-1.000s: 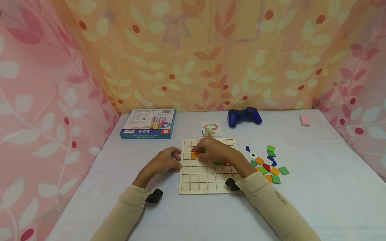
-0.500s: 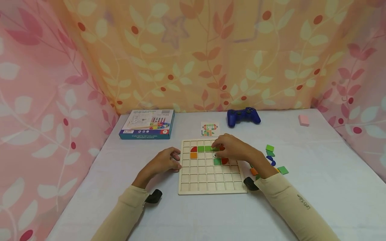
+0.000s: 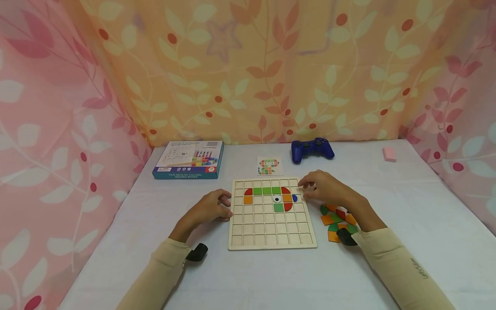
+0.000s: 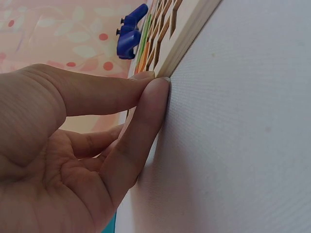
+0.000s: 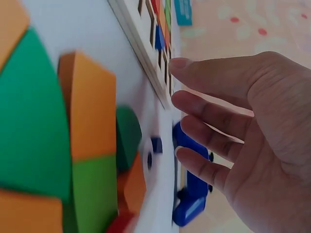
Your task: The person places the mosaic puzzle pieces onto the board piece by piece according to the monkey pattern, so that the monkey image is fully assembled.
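My left hand [image 3: 211, 206] rests at the left edge of the wooden grid board [image 3: 270, 228], its bent thumb and finger [image 4: 158, 92] touching the rim. At the board's right edge is my right hand [image 3: 329, 188], fingers loosely bent and holding nothing. Closest to its fingertips lies a blue half-circle [image 3: 295, 198] in a cell. Upper cells also hold green squares [image 3: 267, 190], red quarter-rounds [image 3: 248, 192], orange squares [image 3: 286, 198] and a white eye disc [image 3: 277, 199]. Loose orange [image 5: 92, 107] and green pieces [image 5: 34, 116] lie below the right wrist, partly hidden in the head view.
Behind the board lies a pattern card [image 3: 270, 165]. A blue game controller [image 3: 312, 150] sits at the back, a flat box [image 3: 189, 160] at back left, a pink block [image 3: 389, 154] at back right. Printed curtains [image 3: 255, 77] close off the far side and both flanks.
My right hand has moved right from over the board's upper left to its right edge, uncovering the placed pieces and covering some loose ones. The left hand stays at the board's edge.
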`<state>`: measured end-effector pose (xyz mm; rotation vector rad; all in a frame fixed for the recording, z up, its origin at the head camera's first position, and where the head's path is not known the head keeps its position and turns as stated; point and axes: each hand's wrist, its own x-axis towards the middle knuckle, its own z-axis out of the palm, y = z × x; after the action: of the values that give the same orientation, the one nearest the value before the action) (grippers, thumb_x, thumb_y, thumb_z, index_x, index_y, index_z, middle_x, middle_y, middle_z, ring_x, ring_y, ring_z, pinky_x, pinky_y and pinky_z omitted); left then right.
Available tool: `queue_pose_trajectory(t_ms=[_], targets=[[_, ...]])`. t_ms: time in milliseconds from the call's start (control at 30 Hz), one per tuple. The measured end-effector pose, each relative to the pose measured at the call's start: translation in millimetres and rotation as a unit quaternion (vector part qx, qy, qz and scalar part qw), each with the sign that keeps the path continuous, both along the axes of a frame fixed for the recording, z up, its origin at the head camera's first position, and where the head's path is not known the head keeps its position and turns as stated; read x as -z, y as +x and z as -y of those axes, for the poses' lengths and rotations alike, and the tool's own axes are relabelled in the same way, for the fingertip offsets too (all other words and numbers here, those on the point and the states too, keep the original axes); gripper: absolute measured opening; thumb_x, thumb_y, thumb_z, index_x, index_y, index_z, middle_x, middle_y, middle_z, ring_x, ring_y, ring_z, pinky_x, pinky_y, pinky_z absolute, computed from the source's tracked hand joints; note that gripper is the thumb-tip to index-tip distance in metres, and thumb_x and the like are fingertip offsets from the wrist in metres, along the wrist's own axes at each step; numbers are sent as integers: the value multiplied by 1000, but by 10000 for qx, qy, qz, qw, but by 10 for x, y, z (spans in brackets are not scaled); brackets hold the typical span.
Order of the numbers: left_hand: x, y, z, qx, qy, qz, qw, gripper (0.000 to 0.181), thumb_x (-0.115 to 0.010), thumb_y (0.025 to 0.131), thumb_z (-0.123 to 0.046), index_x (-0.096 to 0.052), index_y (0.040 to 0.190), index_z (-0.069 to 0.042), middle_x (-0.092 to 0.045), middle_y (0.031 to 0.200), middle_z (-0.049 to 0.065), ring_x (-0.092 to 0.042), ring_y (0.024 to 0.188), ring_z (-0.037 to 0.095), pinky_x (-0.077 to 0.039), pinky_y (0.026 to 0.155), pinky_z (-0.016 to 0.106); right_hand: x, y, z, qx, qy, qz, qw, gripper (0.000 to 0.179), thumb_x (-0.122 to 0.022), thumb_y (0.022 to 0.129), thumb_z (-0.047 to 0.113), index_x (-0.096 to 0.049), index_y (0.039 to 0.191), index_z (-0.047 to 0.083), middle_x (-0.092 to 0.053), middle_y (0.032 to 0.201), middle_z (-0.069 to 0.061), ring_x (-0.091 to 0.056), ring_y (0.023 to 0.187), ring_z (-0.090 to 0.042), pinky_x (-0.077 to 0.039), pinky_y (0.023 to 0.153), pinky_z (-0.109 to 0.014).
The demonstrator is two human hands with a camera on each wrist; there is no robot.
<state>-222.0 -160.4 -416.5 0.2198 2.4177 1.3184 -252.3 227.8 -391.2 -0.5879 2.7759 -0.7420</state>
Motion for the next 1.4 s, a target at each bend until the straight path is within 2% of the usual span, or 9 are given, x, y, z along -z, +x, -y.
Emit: queue_pose_trajectory(t_ms=[167, 533, 1000, 1233, 1400], targets=[[10, -5, 17, 52, 34, 16, 10000, 58, -79, 91, -3, -54, 142, 3, -61, 118, 16, -66, 91, 21, -64, 83, 31, -10, -9, -146, 123, 113, 3, 9999, 40, -80, 94, 21, -74, 131, 7, -72, 116, -5, -59, 109, -27, -54, 95, -46], [11, -3, 18, 53, 15, -28, 10000, 58, -80, 90, -3, -55, 142, 3, -62, 117, 16, -66, 90, 21, -64, 82, 31, 76, -67, -347, 304, 169, 11, 9994, 43, -82, 91, 22, -74, 129, 4, -74, 114, -7, -60, 102, -25, -55, 95, -50], [-23, 10, -1, 0, -69, -19, 10000, 57, -79, 91, -2, -55, 142, 2, -62, 118, 16, -67, 91, 21, -64, 82, 29, 124, -97, -410, 482, 256, 276, 9981, 35, -76, 96, 23, -75, 125, 2, -72, 118, -12, -63, 110, -30, -54, 104, -56], [-29, 13, -7, -21, -49, 5, 10000, 57, -80, 90, -3, -55, 142, 2, -62, 118, 15, -67, 91, 22, -64, 82, 29, 122, -98, -430, 307, 300, 43, 9991, 31, -77, 96, 22, -78, 118, 2, -73, 113, -11, -63, 108, -31, -52, 103, -59], [-15, 11, 3, -44, -96, -17, 9999, 57, -80, 90, -3, -55, 142, 2, -63, 117, 15, -67, 91, 21, -64, 82, 29, 104, -94, -401, 304, 266, -17, 9992, 32, -78, 96, 25, -78, 118, 2, -73, 110, -8, -63, 105, -28, -54, 101, -56]])
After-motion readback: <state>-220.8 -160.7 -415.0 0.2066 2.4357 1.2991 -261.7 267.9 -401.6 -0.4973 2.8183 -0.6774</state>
